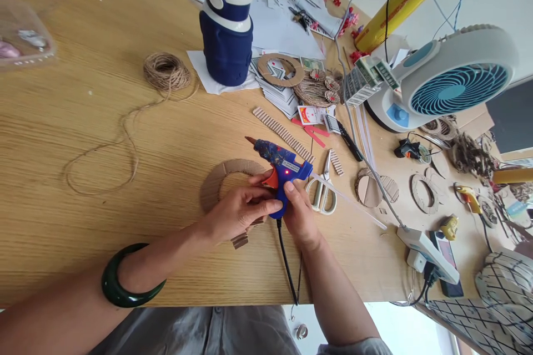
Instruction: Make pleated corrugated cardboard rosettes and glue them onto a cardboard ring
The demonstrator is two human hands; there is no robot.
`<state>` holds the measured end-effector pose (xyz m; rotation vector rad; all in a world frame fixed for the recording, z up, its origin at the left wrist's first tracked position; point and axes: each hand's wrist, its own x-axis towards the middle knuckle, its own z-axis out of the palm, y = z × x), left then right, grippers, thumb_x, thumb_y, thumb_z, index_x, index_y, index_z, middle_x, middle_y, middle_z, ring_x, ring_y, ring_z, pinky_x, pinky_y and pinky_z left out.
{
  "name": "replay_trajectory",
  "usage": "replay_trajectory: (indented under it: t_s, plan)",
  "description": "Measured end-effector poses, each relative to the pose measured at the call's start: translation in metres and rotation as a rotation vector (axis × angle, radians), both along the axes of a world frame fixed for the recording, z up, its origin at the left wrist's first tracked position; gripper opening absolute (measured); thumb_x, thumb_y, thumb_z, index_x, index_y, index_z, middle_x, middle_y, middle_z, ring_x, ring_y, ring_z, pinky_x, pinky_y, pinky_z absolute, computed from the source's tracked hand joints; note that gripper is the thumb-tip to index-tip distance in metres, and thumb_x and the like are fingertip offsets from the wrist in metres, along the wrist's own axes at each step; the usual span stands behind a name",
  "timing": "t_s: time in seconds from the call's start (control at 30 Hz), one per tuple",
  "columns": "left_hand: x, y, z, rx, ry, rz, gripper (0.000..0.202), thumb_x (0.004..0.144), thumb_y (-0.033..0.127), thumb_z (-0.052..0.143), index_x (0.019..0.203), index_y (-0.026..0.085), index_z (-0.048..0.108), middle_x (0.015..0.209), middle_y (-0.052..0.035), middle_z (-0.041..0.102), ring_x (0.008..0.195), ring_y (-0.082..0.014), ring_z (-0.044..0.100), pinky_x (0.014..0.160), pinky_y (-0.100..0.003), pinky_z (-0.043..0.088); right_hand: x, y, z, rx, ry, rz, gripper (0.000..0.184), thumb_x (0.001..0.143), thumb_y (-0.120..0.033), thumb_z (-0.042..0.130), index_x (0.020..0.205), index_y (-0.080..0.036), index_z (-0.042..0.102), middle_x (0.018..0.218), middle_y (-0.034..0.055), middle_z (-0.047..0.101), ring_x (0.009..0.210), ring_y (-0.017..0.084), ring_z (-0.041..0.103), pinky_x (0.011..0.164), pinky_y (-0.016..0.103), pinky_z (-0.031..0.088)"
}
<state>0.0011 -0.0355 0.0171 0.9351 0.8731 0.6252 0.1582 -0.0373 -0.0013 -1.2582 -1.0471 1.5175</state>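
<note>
A blue glue gun (275, 158) with an orange trigger and a lit red light is held between my two hands above the table. Its nozzle points to the upper left, and a clear glue stick (350, 202) juts out of its back. My left hand (239, 208) grips the handle from the left, thumb across it and fingers near the trigger. Round the other side of the handle, my right hand (300, 213) is closed on it. Partly covered by my left hand lies a cardboard ring (211, 180), with a corrugated piece (240, 241) below. White-handled scissors (322, 191) lie beside my right hand.
A twine ball (166, 71) trails a loose loop leftward. A dark blue bottle (227, 39) stands at the back. A corrugated strip (283, 133), marker (350, 141), white fan (458, 80) and power strip (428, 255) are to the right. The gun's black cord (286, 260) hangs over the front edge.
</note>
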Motion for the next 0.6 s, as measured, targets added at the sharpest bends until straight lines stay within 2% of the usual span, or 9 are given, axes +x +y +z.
replay_trajectory:
  t_s: [0.07, 0.13, 0.2, 0.3, 0.37, 0.5, 0.6]
  plan:
    - [-0.003, 0.002, 0.001, -0.013, 0.024, 0.0, 0.036, 0.086, 0.052, 0.07, 0.079, 0.017, 0.072, 0.062, 0.0001, 0.053, 0.049, -0.0094, 0.042, 0.039, -0.019, 0.029, 0.001, 0.002, 0.001, -0.005, 0.032, -0.05, 0.035, 0.087, -0.059, 0.064, 0.093, -0.025, 0.068, 0.084, 0.0027, 0.069, 0.084, 0.022, 0.066, 0.072, 0.033, 0.058]
    - [-0.007, 0.006, 0.003, -0.019, 0.047, 0.064, 0.04, 0.087, 0.055, 0.067, 0.081, 0.016, 0.074, 0.067, -0.0014, 0.056, 0.05, -0.0089, 0.043, 0.039, -0.018, 0.03, 0.002, 0.006, 0.006, 0.013, 0.109, -0.084, 0.035, 0.087, -0.058, 0.066, 0.098, -0.025, 0.068, 0.087, 0.0027, 0.069, 0.08, 0.02, 0.066, 0.067, 0.031, 0.057]
    - [-0.01, 0.01, 0.005, -0.032, 0.04, 0.22, 0.041, 0.091, 0.053, 0.061, 0.085, 0.015, 0.075, 0.073, -0.002, 0.057, 0.049, -0.007, 0.039, 0.039, -0.018, 0.031, 0.004, 0.011, 0.013, 0.037, 0.192, -0.117, 0.034, 0.088, -0.056, 0.065, 0.101, -0.025, 0.067, 0.089, 0.0027, 0.068, 0.076, 0.018, 0.064, 0.062, 0.03, 0.057]
    - [-0.013, 0.015, 0.008, -0.027, 0.007, 0.502, 0.029, 0.093, 0.04, 0.057, 0.101, 0.017, 0.072, 0.079, -0.0002, 0.056, 0.049, -0.0062, 0.037, 0.04, -0.017, 0.035, 0.003, 0.014, 0.017, 0.031, 0.276, -0.149, 0.025, 0.086, -0.045, 0.071, 0.097, -0.024, 0.065, 0.085, -0.0002, 0.063, 0.066, 0.013, 0.058, 0.055, 0.026, 0.055]
    - [-0.014, 0.015, 0.009, 0.019, 0.049, 0.591, 0.025, 0.091, 0.034, 0.057, 0.107, 0.019, 0.069, 0.082, 0.0002, 0.055, 0.053, -0.0082, 0.042, 0.042, -0.017, 0.04, 0.001, 0.012, 0.016, 0.009, 0.286, -0.122, 0.025, 0.081, -0.038, 0.077, 0.095, -0.024, 0.062, 0.082, -0.0019, 0.061, 0.062, 0.011, 0.056, 0.052, 0.024, 0.053]
    - [-0.011, 0.008, 0.012, 0.187, 0.184, 0.572, 0.034, 0.092, 0.031, 0.059, 0.124, 0.024, 0.065, 0.088, -0.0012, 0.06, 0.066, -0.0129, 0.052, 0.046, -0.016, 0.044, -0.008, 0.005, 0.012, -0.05, 0.216, 0.009, 0.033, 0.077, -0.041, 0.082, 0.095, -0.023, 0.061, 0.088, -0.0004, 0.066, 0.057, 0.011, 0.061, 0.052, 0.026, 0.055]
    - [-0.009, 0.003, 0.009, 0.263, 0.205, 0.55, 0.039, 0.093, 0.028, 0.058, 0.132, 0.025, 0.062, 0.09, -0.0016, 0.062, 0.066, -0.013, 0.055, 0.049, -0.017, 0.045, -0.013, 0.002, 0.014, -0.099, 0.13, 0.074, 0.038, 0.074, -0.047, 0.084, 0.09, -0.021, 0.062, 0.085, 0.0002, 0.069, 0.053, 0.011, 0.063, 0.05, 0.025, 0.054]
